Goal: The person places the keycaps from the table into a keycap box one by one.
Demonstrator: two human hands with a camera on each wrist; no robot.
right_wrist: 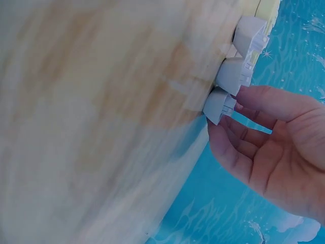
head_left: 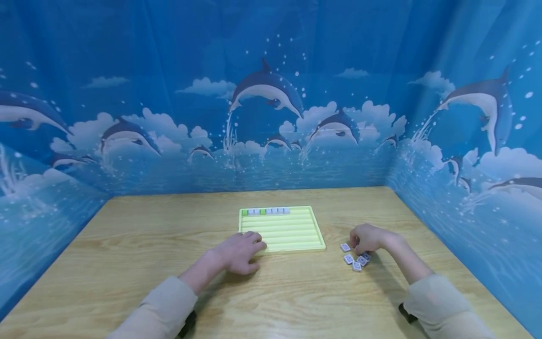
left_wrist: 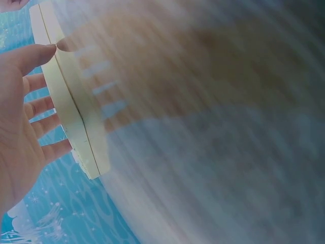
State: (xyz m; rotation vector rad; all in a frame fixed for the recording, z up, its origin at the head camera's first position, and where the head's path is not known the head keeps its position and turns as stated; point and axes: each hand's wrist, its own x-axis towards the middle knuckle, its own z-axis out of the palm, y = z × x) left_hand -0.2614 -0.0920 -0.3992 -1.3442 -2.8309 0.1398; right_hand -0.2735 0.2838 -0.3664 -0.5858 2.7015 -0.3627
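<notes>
My left hand [head_left: 241, 252] lies at the near left corner of a pale yellow-green ridged tray [head_left: 292, 246], fingers spread over its rim. In the left wrist view the thumb meets the near side of the tray [left_wrist: 71, 101], fingers reaching along it. Several white and green keycaps [head_left: 274, 211] line the tray's far row. Right of the tray, my right hand [head_left: 369, 238] is lowered over loose white keycaps [head_left: 357, 266], hollow side up. In the right wrist view its thumb and index finger pinch a white keycap [right_wrist: 218, 105] at the table surface; another keycap [right_wrist: 232, 75] stands right beside the thumb.
The wooden table [head_left: 296, 301] extends around the tray on all sides. A blue curtain [head_left: 190, 61] printed with dolphins encloses its back and sides. One loose keycap [head_left: 345, 247] lies between the tray and my right hand.
</notes>
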